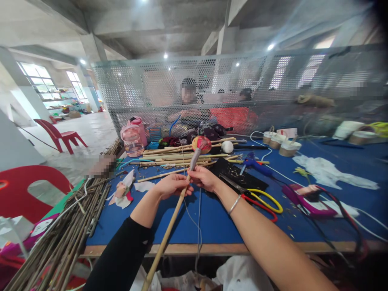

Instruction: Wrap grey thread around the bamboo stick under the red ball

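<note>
Left fingers [181, 184] and right fingers [196, 173] (the latter higher) pinch the stick [172, 221].

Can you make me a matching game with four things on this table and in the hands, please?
Things:
1. stick
2. ball
3. drink bottle
4. scissors

Clues:
A. pink
B. red and yellow handles
C. held by the left hand and right hand
D. white

Right pairs: 1-C, 2-D, 3-A, 4-B

stick [169, 226]: smooth wood | near chair [16, 190]: glossy plastic | partition [169, 79]: metal
</note>
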Available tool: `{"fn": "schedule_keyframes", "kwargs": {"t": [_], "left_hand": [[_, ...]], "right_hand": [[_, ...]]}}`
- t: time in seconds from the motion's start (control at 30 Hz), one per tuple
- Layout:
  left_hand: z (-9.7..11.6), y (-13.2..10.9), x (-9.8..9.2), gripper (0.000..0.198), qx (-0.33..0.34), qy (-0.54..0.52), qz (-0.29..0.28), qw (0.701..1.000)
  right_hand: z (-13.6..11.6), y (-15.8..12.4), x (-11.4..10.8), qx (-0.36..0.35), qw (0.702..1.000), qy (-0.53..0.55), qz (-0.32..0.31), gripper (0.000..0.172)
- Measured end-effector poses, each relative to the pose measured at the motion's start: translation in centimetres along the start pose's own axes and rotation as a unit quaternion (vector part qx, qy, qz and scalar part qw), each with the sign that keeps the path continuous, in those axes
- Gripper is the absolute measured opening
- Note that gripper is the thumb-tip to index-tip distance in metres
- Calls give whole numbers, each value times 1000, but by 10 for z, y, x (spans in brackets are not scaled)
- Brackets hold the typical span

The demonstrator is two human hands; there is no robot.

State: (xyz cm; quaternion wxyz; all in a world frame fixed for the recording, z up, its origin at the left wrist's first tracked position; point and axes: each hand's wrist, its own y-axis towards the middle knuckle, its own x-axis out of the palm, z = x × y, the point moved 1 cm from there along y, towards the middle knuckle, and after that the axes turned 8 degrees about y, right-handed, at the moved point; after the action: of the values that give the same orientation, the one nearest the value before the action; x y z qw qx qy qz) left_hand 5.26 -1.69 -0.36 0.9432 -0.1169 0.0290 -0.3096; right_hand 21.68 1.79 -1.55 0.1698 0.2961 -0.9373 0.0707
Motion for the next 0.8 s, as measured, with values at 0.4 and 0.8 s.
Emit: {"fn": "schedule_keyframes", "kwargs": {"t": [0.4,0.8], "left_hand": [[2,5,0,38,42,-9,46,998],[-4,12,-4,43,78,59,146,984]], "right_hand": [[-3,2,-1,-15,999,38,19,33],[-6,9,-16,-104,979,14,175,38]]}}
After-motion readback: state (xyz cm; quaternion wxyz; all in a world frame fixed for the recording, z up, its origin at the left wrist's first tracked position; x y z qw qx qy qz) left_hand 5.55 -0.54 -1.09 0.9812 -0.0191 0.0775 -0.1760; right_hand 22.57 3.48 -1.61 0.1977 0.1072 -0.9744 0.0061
